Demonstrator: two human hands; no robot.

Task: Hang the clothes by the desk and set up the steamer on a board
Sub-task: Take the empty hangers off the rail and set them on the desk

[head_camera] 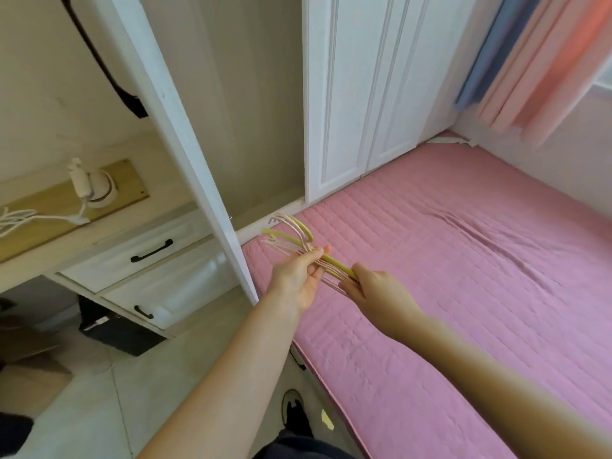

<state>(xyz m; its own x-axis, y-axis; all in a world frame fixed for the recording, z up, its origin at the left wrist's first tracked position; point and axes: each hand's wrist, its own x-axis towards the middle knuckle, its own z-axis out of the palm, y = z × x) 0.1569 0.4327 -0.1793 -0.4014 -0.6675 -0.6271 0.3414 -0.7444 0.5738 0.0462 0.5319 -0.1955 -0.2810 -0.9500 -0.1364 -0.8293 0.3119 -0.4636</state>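
A bundle of thin plastic hangers (291,240), pink and yellow-green, is held between my hands above the near left corner of the pink bed (463,276). My left hand (298,276) pinches the bundle near its hooks. My right hand (374,289) grips the other end of the bundle. On the desk (39,260) at the left, a white handheld steamer (94,187) stands on a wooden board (126,180), its white cord (20,220) trailing left. No clothes are in view.
An open white wardrobe door (198,160) stands edge-on between desk and bed. Two desk drawers (149,256) with black handles sit below the desktop. A black bin (116,332) and cardboard boxes (33,359) are on the floor. Pink and blue curtains (530,61) hang at the far right.
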